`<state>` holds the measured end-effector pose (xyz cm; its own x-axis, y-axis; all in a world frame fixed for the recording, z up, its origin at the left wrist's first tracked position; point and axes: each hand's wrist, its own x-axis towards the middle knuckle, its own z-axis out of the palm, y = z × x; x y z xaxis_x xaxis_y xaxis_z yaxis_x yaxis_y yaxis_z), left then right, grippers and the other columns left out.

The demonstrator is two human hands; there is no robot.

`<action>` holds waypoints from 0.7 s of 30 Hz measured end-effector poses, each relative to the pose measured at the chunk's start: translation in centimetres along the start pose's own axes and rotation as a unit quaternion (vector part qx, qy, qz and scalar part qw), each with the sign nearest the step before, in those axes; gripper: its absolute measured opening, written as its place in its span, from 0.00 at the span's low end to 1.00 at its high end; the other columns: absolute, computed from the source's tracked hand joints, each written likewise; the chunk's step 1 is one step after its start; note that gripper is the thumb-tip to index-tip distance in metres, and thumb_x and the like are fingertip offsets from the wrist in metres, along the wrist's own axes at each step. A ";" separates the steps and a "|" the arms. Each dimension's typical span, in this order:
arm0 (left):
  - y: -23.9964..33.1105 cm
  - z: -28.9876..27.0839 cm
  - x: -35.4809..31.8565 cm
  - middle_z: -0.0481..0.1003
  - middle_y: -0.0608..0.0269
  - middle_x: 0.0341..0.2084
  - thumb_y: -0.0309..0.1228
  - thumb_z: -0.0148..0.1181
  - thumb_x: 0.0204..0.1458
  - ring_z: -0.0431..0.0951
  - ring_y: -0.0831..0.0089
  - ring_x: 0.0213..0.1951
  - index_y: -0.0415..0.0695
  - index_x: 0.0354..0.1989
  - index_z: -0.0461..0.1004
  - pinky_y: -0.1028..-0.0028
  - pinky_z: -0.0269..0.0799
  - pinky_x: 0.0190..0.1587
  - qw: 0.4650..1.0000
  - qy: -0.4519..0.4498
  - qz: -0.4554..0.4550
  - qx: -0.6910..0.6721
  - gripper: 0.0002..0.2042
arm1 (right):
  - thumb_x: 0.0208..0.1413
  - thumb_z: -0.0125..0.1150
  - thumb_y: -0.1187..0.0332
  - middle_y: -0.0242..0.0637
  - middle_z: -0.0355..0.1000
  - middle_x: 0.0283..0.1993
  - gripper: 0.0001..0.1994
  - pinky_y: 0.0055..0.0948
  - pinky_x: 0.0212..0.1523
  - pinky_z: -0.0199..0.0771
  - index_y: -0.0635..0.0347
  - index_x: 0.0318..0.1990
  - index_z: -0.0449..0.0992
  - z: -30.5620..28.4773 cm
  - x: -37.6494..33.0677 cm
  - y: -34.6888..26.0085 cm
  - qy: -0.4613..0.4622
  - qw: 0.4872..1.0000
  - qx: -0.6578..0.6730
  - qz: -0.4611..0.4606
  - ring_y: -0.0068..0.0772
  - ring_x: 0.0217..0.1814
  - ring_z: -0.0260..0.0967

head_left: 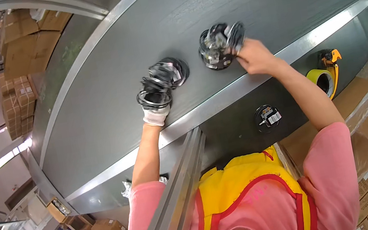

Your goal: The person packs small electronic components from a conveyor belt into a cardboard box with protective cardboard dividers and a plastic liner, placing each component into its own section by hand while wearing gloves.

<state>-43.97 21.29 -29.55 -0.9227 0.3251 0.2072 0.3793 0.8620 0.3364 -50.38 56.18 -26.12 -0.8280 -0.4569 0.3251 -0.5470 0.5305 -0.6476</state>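
Observation:
My left hand (157,116), in a white glove, is closed around coiled black cables (156,92) at the near side of a dark grey conveyor belt (107,99). Another black cable coil (175,71) lies against that bunch on its far right side. To the right, my bare right hand (256,58) grips a bundle of coiled black cables (219,47) with clear wrapping and pale connector parts. Its fingertips are partly hidden by the coils. The two bunches are apart, with bare belt between them.
A metal rail (220,97) edges the belt, and an aluminium post (178,195) rises beside my left arm. On the lower dark surface lie a labelled cable coil (268,117) and an orange tape dispenser (331,59) with yellow tape. A cardboard box (364,105) stands right.

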 end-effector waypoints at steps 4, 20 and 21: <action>-0.8 -0.6 1.4 0.72 0.58 0.40 0.35 0.57 0.42 0.71 0.57 0.41 0.53 0.39 0.74 0.61 0.68 0.41 0.991 -0.015 0.105 0.080 0.13 | 0.43 0.51 0.70 0.44 0.70 0.28 0.17 0.42 0.29 0.69 0.47 0.44 0.71 0.6 0.4 -1.4 -0.123 0.975 -0.181 -0.033 0.47 0.31 0.69; 2.9 -11.6 -1.5 0.64 0.73 0.14 0.41 0.57 0.49 0.60 0.81 0.11 0.49 0.23 0.66 0.78 0.64 0.14 0.677 0.102 -0.398 -0.610 0.11 | 0.47 0.60 0.68 0.31 0.66 0.22 0.10 0.17 0.07 0.55 0.61 0.31 0.66 -9.9 -5.4 -15.4 0.290 0.732 0.510 0.346 0.19 0.10 0.60; 2.6 -12.7 -3.4 0.64 0.71 0.13 0.41 0.57 0.50 0.60 0.82 0.11 0.49 0.24 0.66 0.76 0.65 0.14 0.696 0.115 -0.375 -0.602 0.11 | 0.47 0.59 0.69 0.32 0.66 0.22 0.10 0.18 0.08 0.55 0.62 0.33 0.65 -11.6 -7.3 -16.6 0.321 0.738 0.489 0.337 0.20 0.10 0.60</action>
<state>-38.93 17.49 -17.67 -0.9096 -0.2309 -0.3455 -0.2911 -0.2394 0.9263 -36.74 58.99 -9.74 -0.9307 0.2740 -0.2424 0.1074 -0.4288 -0.8970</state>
